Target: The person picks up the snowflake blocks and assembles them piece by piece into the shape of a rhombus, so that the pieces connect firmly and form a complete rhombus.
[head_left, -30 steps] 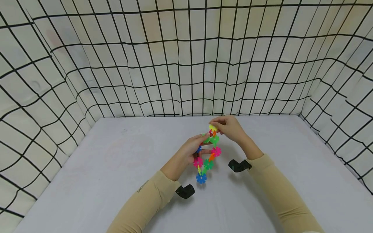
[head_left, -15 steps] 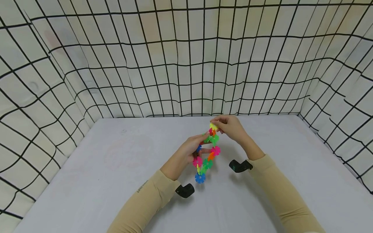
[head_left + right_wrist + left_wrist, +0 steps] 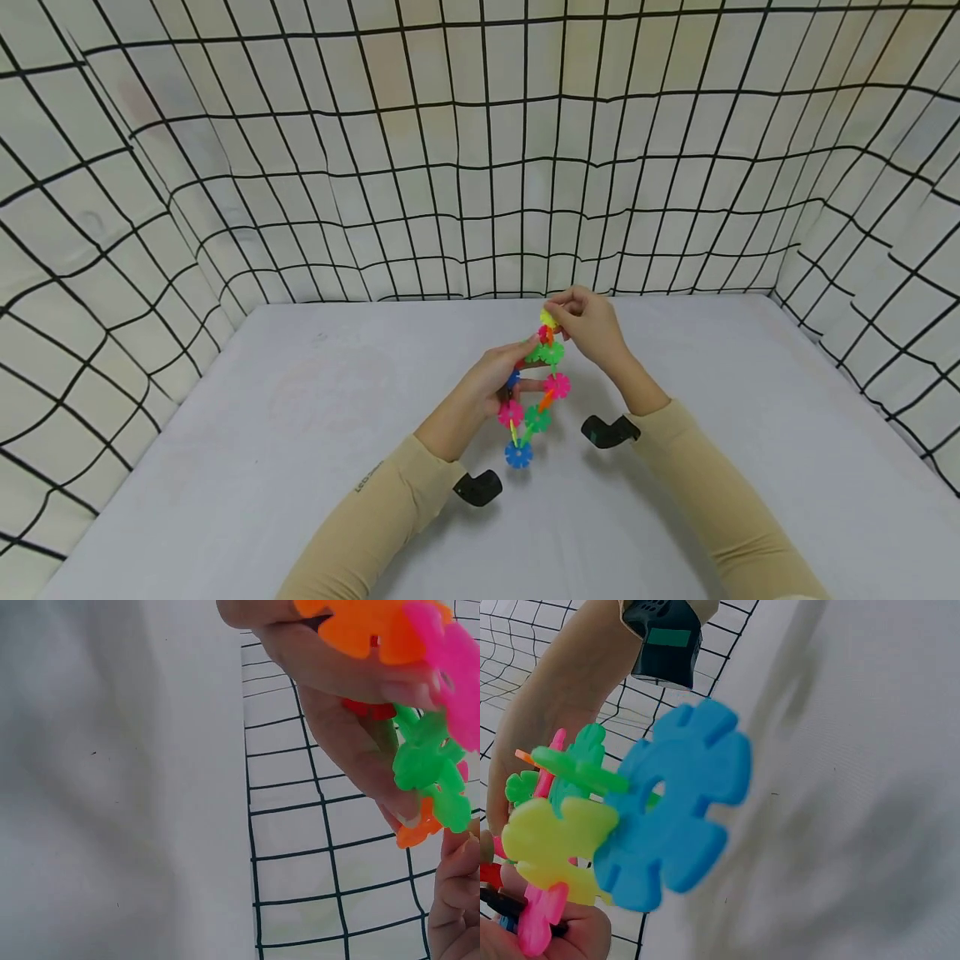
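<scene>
A string of bright notched plastic discs, slotted edge to edge, hangs between the hands above the table. Its lower end is a blue disc (image 3: pixel 518 454), large in the left wrist view; pink discs (image 3: pixel 557 386), green discs (image 3: pixel 537 418) and an orange disc (image 3: pixel 546 400) run up the right side. My left hand (image 3: pixel 487 379) holds the string from the left, thumb near the green discs at the top, other fingers reaching behind. At the upper end, my right hand (image 3: pixel 594 327) pinches a yellow disc (image 3: pixel 548 317) between thumb and fingers. Fingers partly hide several discs.
A white-covered table (image 3: pixel 300 433) lies beneath. White walls with a black grid net (image 3: pixel 480 167) enclose its back and sides. Black wrist cameras (image 3: pixel 478 488) jut from both sleeves close to the string.
My right hand has risen slightly away from the left hand, still pinching the yellow disc, which moved up with it. The left hand keeps its hold nearly in place.
</scene>
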A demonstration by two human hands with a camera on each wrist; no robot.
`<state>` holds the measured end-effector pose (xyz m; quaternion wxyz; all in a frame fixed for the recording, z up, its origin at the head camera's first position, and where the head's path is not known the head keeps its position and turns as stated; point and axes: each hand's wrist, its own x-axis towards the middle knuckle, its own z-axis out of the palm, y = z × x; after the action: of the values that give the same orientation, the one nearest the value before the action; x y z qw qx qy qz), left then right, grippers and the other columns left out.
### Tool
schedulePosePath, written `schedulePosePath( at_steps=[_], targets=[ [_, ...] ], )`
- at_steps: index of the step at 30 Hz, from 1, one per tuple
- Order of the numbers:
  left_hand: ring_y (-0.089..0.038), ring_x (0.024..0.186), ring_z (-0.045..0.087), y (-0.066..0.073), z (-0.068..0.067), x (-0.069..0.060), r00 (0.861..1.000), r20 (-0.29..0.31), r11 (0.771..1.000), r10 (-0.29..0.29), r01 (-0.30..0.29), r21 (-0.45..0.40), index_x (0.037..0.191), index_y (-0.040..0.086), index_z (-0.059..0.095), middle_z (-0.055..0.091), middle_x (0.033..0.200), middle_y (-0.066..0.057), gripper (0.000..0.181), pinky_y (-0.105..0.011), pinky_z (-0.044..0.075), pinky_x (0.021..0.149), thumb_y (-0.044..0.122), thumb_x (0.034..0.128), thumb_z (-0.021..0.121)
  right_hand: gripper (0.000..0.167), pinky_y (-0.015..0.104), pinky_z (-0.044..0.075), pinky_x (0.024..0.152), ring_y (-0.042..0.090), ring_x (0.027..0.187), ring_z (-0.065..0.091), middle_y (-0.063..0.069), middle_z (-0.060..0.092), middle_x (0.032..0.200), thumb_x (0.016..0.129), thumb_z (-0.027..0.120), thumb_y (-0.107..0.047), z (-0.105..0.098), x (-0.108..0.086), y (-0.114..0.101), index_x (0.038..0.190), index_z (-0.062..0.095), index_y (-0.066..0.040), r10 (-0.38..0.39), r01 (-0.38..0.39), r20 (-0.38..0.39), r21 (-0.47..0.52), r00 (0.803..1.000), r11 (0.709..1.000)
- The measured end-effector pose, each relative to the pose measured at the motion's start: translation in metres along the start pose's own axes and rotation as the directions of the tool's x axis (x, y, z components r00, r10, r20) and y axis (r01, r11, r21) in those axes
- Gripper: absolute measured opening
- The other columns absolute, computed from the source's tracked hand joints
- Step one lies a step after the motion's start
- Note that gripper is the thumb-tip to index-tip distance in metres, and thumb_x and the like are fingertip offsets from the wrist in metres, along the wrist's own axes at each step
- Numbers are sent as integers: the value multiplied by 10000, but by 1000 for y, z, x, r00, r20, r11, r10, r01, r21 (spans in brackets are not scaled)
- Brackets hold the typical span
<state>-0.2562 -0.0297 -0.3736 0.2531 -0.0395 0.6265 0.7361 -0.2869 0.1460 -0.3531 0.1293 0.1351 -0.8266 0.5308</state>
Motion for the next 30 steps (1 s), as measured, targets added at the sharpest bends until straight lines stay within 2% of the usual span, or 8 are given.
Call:
schedulePosePath(
  at_steps=[6, 11, 16, 19, 22, 26, 30],
  targets=[
    [-108, 677, 727, 0, 1, -1, 1000, 19, 1000, 10, -10, -4, 1420, 129, 614, 722, 1221, -89, 514, -142, 297, 450, 466, 1033, 589, 157, 244, 364, 556, 167, 607, 504, 49, 654, 698, 1000, 692, -136, 3, 1, 1, 1033, 686, 18, -46, 45, -56, -18, 997, 999],
    [-108, 693, 737, 0, 2, -1, 1000, 28, 1000, 10, -10, -8, 1435, 147, 603, 715, 1242, -96, 526, -140, 303, 442, 482, 1030, 585, 141, 229, 358, 533, 157, 597, 529, 65, 670, 709, 994, 696, -116, 5, 1, 2, 1008, 689, 24, -67, 66, -68, -22, 995, 998],
    [-96, 714, 735, 0, 2, 0, 1000, 16, 1000, 13, -13, 1, 1430, 148, 609, 708, 1266, -72, 525, -140, 316, 456, 479, 1023, 601, 171, 200, 435, 529, 117, 551, 538, 48, 675, 700, 997, 691, -118, 5, -1, 2, 1035, 672, 48, -33, 34, -76, 12, 997, 999],
    [-94, 712, 733, -1, 2, 1, 1000, 4, 1000, 13, -13, -8, 1426, 142, 612, 708, 1268, -66, 525, -147, 310, 469, 475, 1020, 608, 187, 189, 475, 537, 144, 538, 555, 30, 681, 703, 1000, 688, -125, 5, -2, 3, 1050, 653, 53, 0, 4, -72, 58, 997, 998],
    [-107, 718, 740, -1, 1, 2, 1000, 0, 999, 13, -13, -29, 1431, 140, 607, 704, 1275, -79, 523, -151, 304, 470, 468, 1023, 608, 187, 189, 450, 521, 167, 540, 545, 9, 657, 679, 1004, 683, -131, 7, -3, 5, 1049, 646, 47, 20, -15, -60, 93, 998, 996],
    [-126, 743, 750, -1, 0, 2, 1000, 0, 999, 15, -15, -52, 1444, 137, 594, 694, 1292, -98, 528, -148, 302, 459, 462, 1027, 605, 186, 198, 393, 501, 118, 534, 511, -7, 621, 652, 1005, 680, -138, 10, -4, 8, 1041, 651, 42, 20, -14, -55, 108, 998, 994],
    [-117, 745, 746, 1, 0, 2, 1000, -16, 999, 8, -9, -53, 1440, 135, 597, 687, 1305, -84, 539, -146, 313, 464, 465, 1016, 624, 186, 191, 411, 500, 74, 526, 510, -10, 631, 663, 1004, 679, -132, 14, -5, 8, 1030, 663, 52, 33, -20, -83, 148, 996, 989]
  ],
)
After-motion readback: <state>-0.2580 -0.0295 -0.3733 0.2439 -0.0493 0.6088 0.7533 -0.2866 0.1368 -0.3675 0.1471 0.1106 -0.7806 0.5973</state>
